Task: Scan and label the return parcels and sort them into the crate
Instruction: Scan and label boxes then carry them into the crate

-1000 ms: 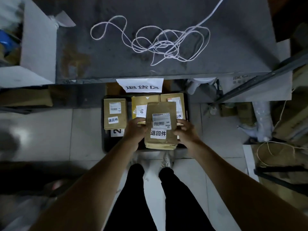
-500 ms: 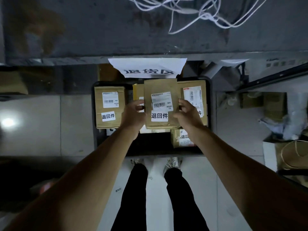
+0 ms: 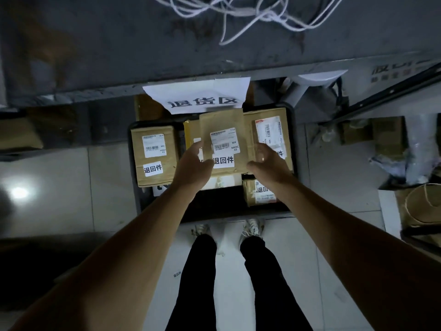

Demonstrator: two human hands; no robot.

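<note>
The black crate (image 3: 294, 139) sits on the floor at your feet. Inside it, at the middle, the brown parcel (image 3: 224, 120) lies between your hands: left hand (image 3: 193, 163) and right hand (image 3: 267, 163) flank it, fingers spread loosely, apparently off its edges.

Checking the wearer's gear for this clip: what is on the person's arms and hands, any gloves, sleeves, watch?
Both forearms are bare to the frame edge: no sleeves showing. The left hand and right hand wear no gloves; no watch, ring or wristband shows. Lighting is dim.
</note>
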